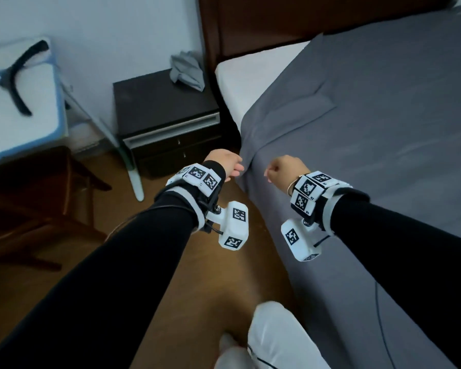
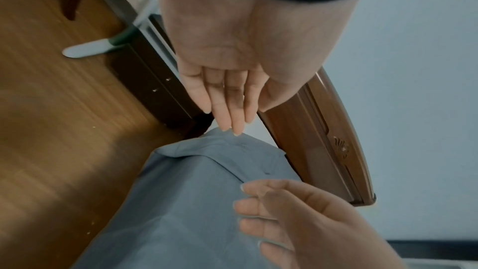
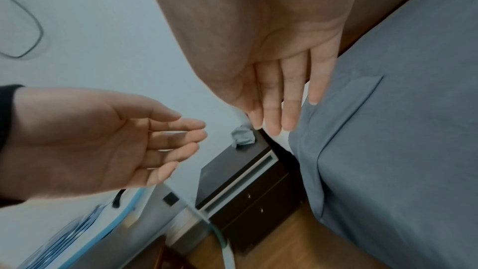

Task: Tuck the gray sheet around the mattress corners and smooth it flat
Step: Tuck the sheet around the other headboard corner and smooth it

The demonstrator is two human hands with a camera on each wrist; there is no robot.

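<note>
Hands: my left hand (image 1: 225,163) and right hand (image 1: 285,170) hover apart at the bed's edge, holding nothing.
Left fingers: straight, together, near the sheet (image 1: 370,134) fold.
Right fingers: loose, spread a little, just above the sheet.
Sheet: gray, draped over the mattress (image 1: 246,78), whose white head corner lies bare.
Nightstand (image 1: 163,107): dark, beside the bed, a crumpled cloth (image 1: 186,70) on top.

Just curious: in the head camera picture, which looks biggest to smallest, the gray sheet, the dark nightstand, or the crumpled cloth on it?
1. gray sheet
2. dark nightstand
3. crumpled cloth
</note>
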